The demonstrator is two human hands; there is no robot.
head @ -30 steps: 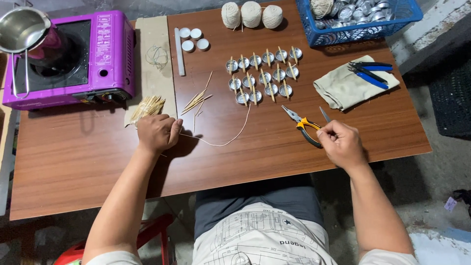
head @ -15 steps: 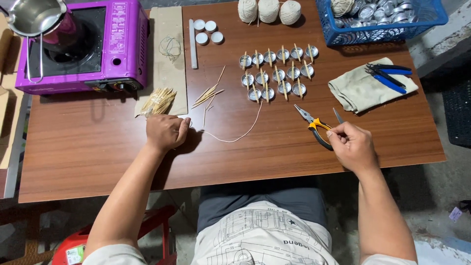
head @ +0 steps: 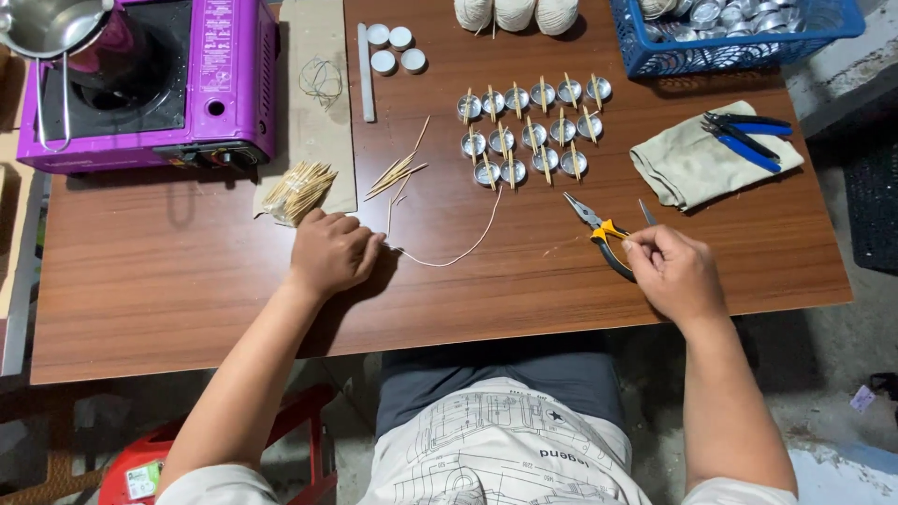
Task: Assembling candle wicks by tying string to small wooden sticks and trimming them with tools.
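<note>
My left hand (head: 332, 252) rests on the wooden table (head: 187, 281) as a loose fist. Its fingertips pinch one end of a pale wick string (head: 458, 251), which curves away to the right. My right hand (head: 675, 271) lies near the table's front edge, its thumb and forefinger closed on the handle of yellow-handled pliers (head: 599, 229) that lie flat on the table. A thin metal tool (head: 645, 211) lies just beyond that hand. Behind the string stand rows of small metal cups (head: 528, 131), each with a wooden stick laid across it.
Loose wooden sticks (head: 398, 173) and a bagged bundle of sticks (head: 297, 192) lie near my left hand. A purple gas stove (head: 224, 84) with a steel pot (head: 47, 23) stands back left. A blue basket (head: 645, 51), twine balls (head: 514, 14), and a cloth (head: 687, 168) with blue pliers (head: 748, 136) lie at the back and right.
Both hands stay where they were, on the string and at the pliers. Only the view has drifted a little, so the table sits slightly further right in the picture.
</note>
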